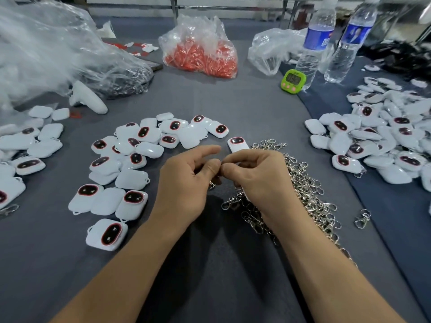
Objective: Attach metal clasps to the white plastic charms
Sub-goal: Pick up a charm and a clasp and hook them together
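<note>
A crumpled clear plastic bag (46, 43) fills the upper left of the frame. Left of centre, a loose heap of charms (140, 145) lies on the grey table (210, 264), and some of them show dark, red-rimmed ovals. At top centre sits a bag of red pieces (200, 54).

In the middle, the left hand (186, 183) pinches thumb to forefinger, tip to tip with the right hand (258, 180). A bit of clasp (211, 184) shows beneath the left hand. The right hand curls round a white charm (244, 193), of which only the edge shows below the palm. What sits between the fingertips is too small to tell.

A pile of metal clasps (305, 190) lies against the right wrist. Above it stand a green timer (293, 80) and two water bottles (314, 43). At the right edge lies another charm heap (384, 136).
</note>
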A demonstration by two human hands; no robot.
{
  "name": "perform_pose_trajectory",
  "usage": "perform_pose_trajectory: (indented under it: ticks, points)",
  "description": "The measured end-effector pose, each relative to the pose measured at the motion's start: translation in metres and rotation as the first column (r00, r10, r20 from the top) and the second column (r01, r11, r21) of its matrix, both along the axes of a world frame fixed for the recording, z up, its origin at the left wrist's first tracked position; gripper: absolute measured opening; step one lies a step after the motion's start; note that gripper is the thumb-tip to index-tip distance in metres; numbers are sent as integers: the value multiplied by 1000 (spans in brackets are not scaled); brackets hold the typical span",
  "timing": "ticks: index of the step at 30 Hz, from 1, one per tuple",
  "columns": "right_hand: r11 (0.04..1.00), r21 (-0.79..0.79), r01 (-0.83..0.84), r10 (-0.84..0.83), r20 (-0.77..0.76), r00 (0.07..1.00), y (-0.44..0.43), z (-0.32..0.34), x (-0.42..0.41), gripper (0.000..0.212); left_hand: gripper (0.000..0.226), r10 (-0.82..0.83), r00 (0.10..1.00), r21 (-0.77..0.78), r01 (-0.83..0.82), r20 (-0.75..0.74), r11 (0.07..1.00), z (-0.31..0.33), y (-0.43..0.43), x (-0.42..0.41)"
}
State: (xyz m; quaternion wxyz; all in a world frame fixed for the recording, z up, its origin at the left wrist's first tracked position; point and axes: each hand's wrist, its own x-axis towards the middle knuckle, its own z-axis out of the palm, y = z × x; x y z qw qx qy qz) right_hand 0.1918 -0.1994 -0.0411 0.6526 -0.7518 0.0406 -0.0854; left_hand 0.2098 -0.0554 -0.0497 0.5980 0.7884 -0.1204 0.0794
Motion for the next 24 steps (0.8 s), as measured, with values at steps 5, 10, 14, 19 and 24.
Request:
perform_pose_trajectory:
  ticks: [5, 10, 14, 19, 24]
  points:
    - [997, 22, 74, -74, 2, 997, -2, -5, 3, 11, 16, 81, 988, 196, -106, 134, 975, 0, 1, -7]
    - [983, -142, 117, -109, 64, 992, 0, -8, 3, 18, 14, 166, 968, 218, -206, 189, 954, 4, 0, -8]
    - [979, -131, 157, -148, 74, 986, 5, -4, 1, 14, 6, 234, 959, 176, -262, 161, 949, 8, 3, -6]
    - [862, -505, -45, 40, -22, 999, 40, -3, -16, 12, 14, 455, 883, 36, -461, 112, 887, 12, 15, 6]
    - [497, -866, 50, -215, -66, 974, 46, 3, -16, 12, 13, 468, 876, 68, -477, 118, 876, 8, 15, 7]
